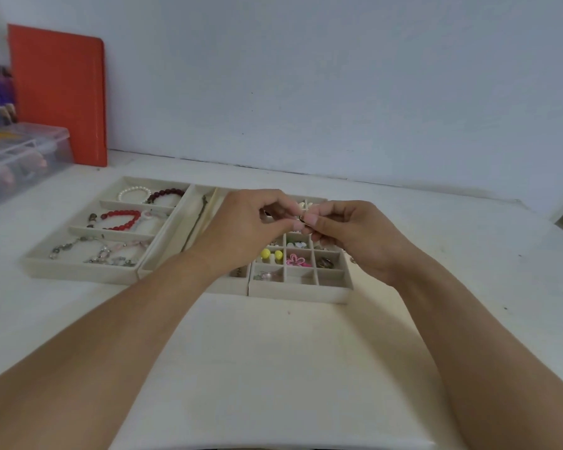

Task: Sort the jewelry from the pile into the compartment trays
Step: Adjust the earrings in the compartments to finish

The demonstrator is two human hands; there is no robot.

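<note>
I had both hands pinched on one tiny dark ring-like piece (302, 219): left hand (247, 222) and right hand (348, 232) met fingertip to fingertip, held above the small-grid tray (299, 292), probably to orient or untangle it before dropping it in a cell. The bracelet tray (78, 271) to the left was already loaded, beads grouped per slot. No loose pile was visible, perhaps hidden behind the right hand.
</note>
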